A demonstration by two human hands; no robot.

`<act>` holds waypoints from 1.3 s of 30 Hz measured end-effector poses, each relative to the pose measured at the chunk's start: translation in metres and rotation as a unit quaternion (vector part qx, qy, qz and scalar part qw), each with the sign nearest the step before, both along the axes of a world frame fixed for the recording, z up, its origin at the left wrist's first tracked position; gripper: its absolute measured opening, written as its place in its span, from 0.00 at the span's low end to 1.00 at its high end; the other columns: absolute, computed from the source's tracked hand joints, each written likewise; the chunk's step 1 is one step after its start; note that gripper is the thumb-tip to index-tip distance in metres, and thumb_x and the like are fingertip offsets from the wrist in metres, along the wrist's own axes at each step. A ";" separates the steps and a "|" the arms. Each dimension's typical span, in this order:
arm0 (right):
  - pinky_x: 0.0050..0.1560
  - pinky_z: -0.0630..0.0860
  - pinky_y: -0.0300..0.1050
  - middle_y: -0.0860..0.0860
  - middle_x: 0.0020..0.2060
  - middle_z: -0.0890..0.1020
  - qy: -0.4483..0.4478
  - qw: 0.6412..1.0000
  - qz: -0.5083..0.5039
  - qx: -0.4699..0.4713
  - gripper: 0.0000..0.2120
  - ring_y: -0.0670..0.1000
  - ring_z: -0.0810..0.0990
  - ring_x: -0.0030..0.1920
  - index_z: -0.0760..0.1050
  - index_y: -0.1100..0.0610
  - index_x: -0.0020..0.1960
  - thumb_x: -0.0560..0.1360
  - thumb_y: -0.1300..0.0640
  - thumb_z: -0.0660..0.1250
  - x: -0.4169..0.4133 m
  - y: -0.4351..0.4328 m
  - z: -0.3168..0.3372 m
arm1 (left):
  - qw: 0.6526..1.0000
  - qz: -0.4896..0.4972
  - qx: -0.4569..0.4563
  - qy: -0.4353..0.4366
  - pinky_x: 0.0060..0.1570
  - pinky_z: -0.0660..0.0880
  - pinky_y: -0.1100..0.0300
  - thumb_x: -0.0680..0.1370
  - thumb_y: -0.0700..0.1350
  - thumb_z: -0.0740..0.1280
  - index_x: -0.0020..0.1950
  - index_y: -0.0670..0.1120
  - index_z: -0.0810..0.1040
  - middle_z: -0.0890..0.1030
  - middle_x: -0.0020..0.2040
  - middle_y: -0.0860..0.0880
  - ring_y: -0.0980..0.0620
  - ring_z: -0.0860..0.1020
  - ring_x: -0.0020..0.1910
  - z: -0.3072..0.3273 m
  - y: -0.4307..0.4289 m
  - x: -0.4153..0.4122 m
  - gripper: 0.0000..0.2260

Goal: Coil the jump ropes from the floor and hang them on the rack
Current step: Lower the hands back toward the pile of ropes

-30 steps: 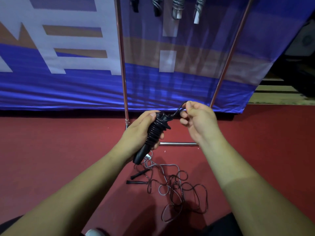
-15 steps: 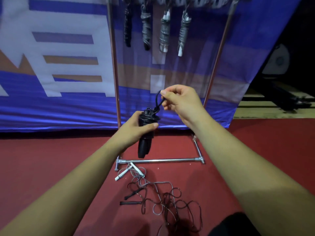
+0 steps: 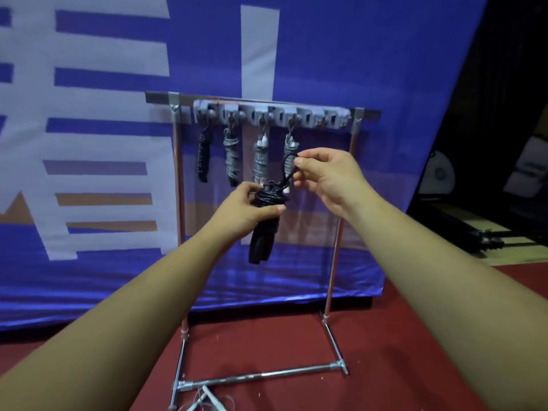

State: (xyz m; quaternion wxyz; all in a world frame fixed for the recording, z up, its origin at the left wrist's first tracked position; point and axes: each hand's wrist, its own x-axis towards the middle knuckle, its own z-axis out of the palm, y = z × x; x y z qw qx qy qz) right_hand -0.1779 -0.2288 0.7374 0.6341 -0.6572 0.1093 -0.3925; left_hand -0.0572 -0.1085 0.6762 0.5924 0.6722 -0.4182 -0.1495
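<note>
The left hand (image 3: 246,209) grips a coiled black jump rope (image 3: 265,221) around its wrapped top, the 2 handles hanging down below the fist. The right hand (image 3: 326,176) pinches the small loop (image 3: 289,169) that rises from the bundle toward 1 o'clock. Both are raised in front of the rack (image 3: 178,203), at the height of the 4 hung bundles (image 3: 231,155). Those 4 take the leftmost hooks on the grey hook strip (image 3: 335,117); the hooks toward 3 o'clock appear free. Coiling looks finished, so the hanging step is in hand. The next move calls for lifting the loop toward 12 o'clock, slipping it over the next free hook, then letting the bundle's weight settle. At 6 o'clock, on the red floor (image 3: 385,351), a white-handled rope (image 3: 207,401) is partly in view.
</note>
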 end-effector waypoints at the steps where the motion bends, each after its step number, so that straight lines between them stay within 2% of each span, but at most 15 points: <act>1: 0.32 0.78 0.41 0.57 0.39 0.78 0.007 1.000 -0.014 -0.010 0.04 0.48 0.78 0.30 0.75 0.61 0.46 0.78 0.68 0.66 0.000 -0.009 0.005 | 1.000 -0.003 0.005 -0.001 0.34 0.73 0.73 0.72 0.46 0.78 0.62 0.45 0.72 0.83 0.53 0.49 0.65 0.81 0.39 0.007 -0.011 0.001 0.23; 5: 0.32 0.76 0.41 0.56 0.40 0.80 0.013 0.998 -0.059 -0.032 0.03 0.49 0.80 0.31 0.75 0.59 0.48 0.79 0.65 0.66 0.002 -0.051 0.027 | 1.000 -0.023 -0.002 -0.002 0.38 0.75 0.69 0.72 0.44 0.78 0.60 0.42 0.73 0.84 0.54 0.44 0.55 0.82 0.45 0.031 -0.058 0.011 0.22; 9: 0.31 0.78 0.40 0.56 0.36 0.79 0.003 0.993 -0.113 -0.046 0.02 0.49 0.78 0.30 0.76 0.61 0.47 0.78 0.66 0.67 0.016 -0.100 0.049 | 0.999 -0.027 -0.001 -0.035 0.42 0.77 0.66 0.71 0.45 0.79 0.63 0.41 0.76 0.83 0.49 0.47 0.54 0.82 0.44 0.056 -0.109 0.023 0.24; 11: 0.32 0.78 0.40 0.56 0.36 0.79 0.001 0.988 -0.145 -0.054 0.03 0.49 0.77 0.30 0.76 0.62 0.44 0.77 0.66 0.68 0.026 -0.123 0.060 | 0.998 0.003 -0.007 -0.067 0.48 0.76 0.63 0.69 0.49 0.80 0.65 0.42 0.76 0.83 0.52 0.48 0.53 0.82 0.49 0.067 -0.133 0.029 0.28; 15: 0.33 0.78 0.41 0.55 0.33 0.79 -0.008 0.978 -0.196 -0.066 0.05 0.49 0.77 0.29 0.76 0.61 0.41 0.75 0.67 0.69 0.048 -0.163 0.076 | 0.995 0.031 -0.010 -0.095 0.54 0.76 0.59 0.69 0.52 0.79 0.66 0.42 0.76 0.81 0.56 0.48 0.52 0.80 0.53 0.081 -0.177 0.040 0.29; 19: 0.33 0.79 0.40 0.55 0.32 0.79 0.003 0.970 -0.227 -0.088 0.04 0.48 0.76 0.28 0.77 0.63 0.41 0.74 0.68 0.69 0.071 -0.197 0.075 | 0.994 0.053 -0.002 -0.095 0.47 0.75 0.55 0.70 0.54 0.78 0.59 0.45 0.73 0.79 0.51 0.48 0.49 0.78 0.50 0.074 -0.218 0.050 0.25; 22: 0.30 0.77 0.39 0.56 0.31 0.78 0.024 0.967 -0.236 -0.089 0.06 0.49 0.76 0.28 0.77 0.61 0.38 0.73 0.68 0.69 0.086 -0.216 0.073 | 0.995 0.067 0.000 -0.075 0.52 0.78 0.49 0.71 0.54 0.77 0.57 0.44 0.72 0.81 0.52 0.45 0.44 0.81 0.51 0.065 -0.244 0.055 0.23; 25: 0.28 0.76 0.40 0.57 0.30 0.77 0.044 0.963 -0.251 -0.085 0.10 0.49 0.75 0.26 0.75 0.60 0.35 0.72 0.70 0.67 0.103 -0.230 0.071 | 0.993 0.082 0.010 -0.080 0.52 0.76 0.53 0.75 0.52 0.74 0.58 0.43 0.73 0.80 0.54 0.44 0.45 0.80 0.54 0.064 -0.260 0.063 0.19; 27: 0.27 0.76 0.40 0.57 0.29 0.77 0.059 0.959 -0.267 -0.080 0.11 0.50 0.75 0.25 0.74 0.60 0.33 0.72 0.71 0.67 0.110 -0.236 0.072 | 0.990 0.095 0.024 -0.099 0.50 0.71 0.58 0.78 0.51 0.71 0.63 0.41 0.74 0.79 0.59 0.43 0.45 0.77 0.58 0.064 -0.265 0.069 0.19; 29: 0.26 0.76 0.40 0.57 0.29 0.77 0.066 0.959 -0.267 -0.072 0.11 0.50 0.74 0.24 0.74 0.60 0.33 0.71 0.72 0.66 0.116 -0.242 0.074 | 0.987 0.104 0.035 -0.115 0.53 0.70 0.58 0.79 0.50 0.69 0.66 0.40 0.73 0.78 0.62 0.42 0.45 0.76 0.60 0.065 -0.268 0.071 0.21; 31: 0.25 0.75 0.39 0.57 0.29 0.77 0.078 0.957 -0.266 -0.084 0.10 0.50 0.74 0.23 0.75 0.61 0.35 0.72 0.72 0.65 0.122 -0.244 0.072 | 0.986 0.104 0.050 -0.117 0.54 0.71 0.56 0.80 0.50 0.69 0.65 0.39 0.74 0.79 0.61 0.41 0.44 0.77 0.59 0.064 -0.272 0.074 0.19; 33: 0.25 0.75 0.39 0.56 0.29 0.77 0.102 0.951 -0.269 -0.112 0.11 0.49 0.75 0.23 0.74 0.58 0.36 0.74 0.70 0.65 0.127 -0.241 0.064 | 0.983 0.107 0.076 -0.127 0.49 0.69 0.57 0.80 0.49 0.68 0.62 0.38 0.76 0.80 0.58 0.40 0.43 0.77 0.57 0.058 -0.271 0.075 0.17; 35: 0.25 0.76 0.41 0.55 0.30 0.78 0.122 0.948 -0.262 -0.136 0.13 0.50 0.76 0.24 0.73 0.56 0.36 0.75 0.69 0.63 0.127 -0.242 0.052 | 0.981 0.110 0.089 -0.133 0.48 0.68 0.58 0.80 0.49 0.67 0.62 0.39 0.76 0.81 0.59 0.41 0.43 0.78 0.59 0.048 -0.267 0.077 0.17; 37: 0.30 0.80 0.46 0.59 0.32 0.81 0.143 0.942 -0.259 -0.162 0.12 0.54 0.80 0.29 0.74 0.56 0.36 0.74 0.68 0.63 0.121 -0.243 0.041 | 0.981 0.106 0.082 -0.141 0.55 0.69 0.57 0.81 0.50 0.66 0.68 0.42 0.73 0.79 0.63 0.43 0.44 0.76 0.63 0.039 -0.258 0.076 0.18; 39: 0.42 0.82 0.53 0.60 0.35 0.83 0.190 0.917 -0.273 -0.220 0.08 0.58 0.83 0.38 0.77 0.57 0.35 0.72 0.62 0.66 0.110 -0.243 0.030 | 0.979 0.095 0.085 -0.157 0.57 0.69 0.58 0.81 0.50 0.66 0.72 0.45 0.70 0.79 0.63 0.44 0.45 0.77 0.63 0.031 -0.247 0.075 0.21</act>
